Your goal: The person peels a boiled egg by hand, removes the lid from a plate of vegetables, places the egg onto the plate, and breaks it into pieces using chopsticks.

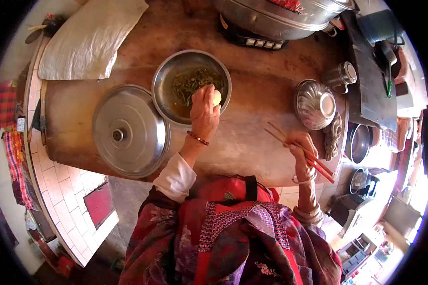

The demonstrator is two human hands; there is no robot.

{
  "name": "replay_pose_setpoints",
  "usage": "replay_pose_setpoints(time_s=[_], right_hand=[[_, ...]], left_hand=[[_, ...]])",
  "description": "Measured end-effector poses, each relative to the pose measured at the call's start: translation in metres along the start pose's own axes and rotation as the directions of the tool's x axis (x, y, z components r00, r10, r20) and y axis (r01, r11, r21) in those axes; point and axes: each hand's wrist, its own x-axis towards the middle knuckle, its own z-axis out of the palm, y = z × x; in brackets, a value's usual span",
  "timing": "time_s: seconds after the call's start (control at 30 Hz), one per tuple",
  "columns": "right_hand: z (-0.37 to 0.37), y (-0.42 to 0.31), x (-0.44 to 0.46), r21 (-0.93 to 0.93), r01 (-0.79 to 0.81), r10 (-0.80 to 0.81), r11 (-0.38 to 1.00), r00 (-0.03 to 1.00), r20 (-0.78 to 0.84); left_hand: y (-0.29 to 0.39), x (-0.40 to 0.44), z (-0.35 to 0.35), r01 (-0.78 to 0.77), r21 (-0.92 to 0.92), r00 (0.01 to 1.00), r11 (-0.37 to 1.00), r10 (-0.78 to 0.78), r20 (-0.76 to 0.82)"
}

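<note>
My left hand [205, 113] is over the right part of a metal bowl [161, 97], its fingers closed on a pale yellow, rounded piece of food [217, 98]. Green vegetables [191, 81] lie in liquid in that bowl, partly hidden by the fingers. Close to the table's front edge, my right hand [300, 146] is closed around a pair of chopsticks [319, 166] with red ends, their tan tips pointing up and left. A round metal lid [133, 147] with a knob lies left of the bowl, against its rim.
A large metal pot [266, 21] stands on a black appliance [252, 40] at the back. An upturned fluted bowl [311, 105], a metal mug [335, 76] and a crumpled cloth [333, 137] are on the right. A white cloth [88, 40] covers the back left corner.
</note>
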Motion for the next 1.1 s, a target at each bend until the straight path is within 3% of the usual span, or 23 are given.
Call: replay_pose_setpoints(time_s=[0.07,0.17,0.23,0.33,0.53,0.6,0.8,0.87,0.97,1.1], right_hand=[[0.012,-0.016,0.015,0.003,0.053,-0.053,0.999,0.998,0.042],[0.033,-0.034,0.035,-0.007,0.118,-0.115,0.993,0.982,0.149],[0.052,-0.044,0.049,0.025,0.302,-0.301,0.953,0.935,0.185],[0.074,-0.047,0.065,0.053,0.431,-0.430,0.901,0.869,0.244],[0.109,-0.043,0.087,0.027,0.411,-0.397,0.911,0.856,0.331],[0.117,-0.032,0.091,0.122,0.273,-0.298,0.954,0.904,0.306],[0.125,-0.025,0.093,0.113,0.212,-0.237,0.971,0.926,0.293],[0.120,-0.029,0.089,0.137,0.186,-0.218,0.973,0.935,0.279],[0.111,-0.029,0.082,0.226,0.128,-0.160,0.966,0.979,0.129],[0.095,-0.026,0.070,0.167,0.121,-0.144,0.979,0.981,0.134]], left_hand=[[0.002,0.001,-0.007,-0.015,0.038,1.000,0.999,0.015,0.009],[0.000,-0.007,-0.046,0.078,-0.063,0.996,0.995,-0.081,-0.044],[-0.005,-0.022,-0.066,0.126,-0.060,0.991,0.990,-0.127,-0.027],[-0.014,-0.054,-0.083,0.156,-0.050,0.988,0.987,-0.156,-0.008],[-0.022,-0.098,-0.087,0.258,-0.007,0.958,0.966,-0.254,0.136],[-0.026,-0.101,-0.084,0.243,-0.025,0.965,0.970,-0.239,0.106],[-0.023,-0.092,-0.087,0.209,-0.021,0.977,0.978,-0.207,0.048],[-0.020,-0.079,-0.091,0.179,-0.113,0.984,0.977,-0.180,0.002],[-0.018,-0.045,-0.080,0.122,-0.147,0.992,0.982,-0.125,-0.015],[-0.017,-0.008,-0.047,-0.008,-0.095,0.999,0.995,0.011,0.038]])
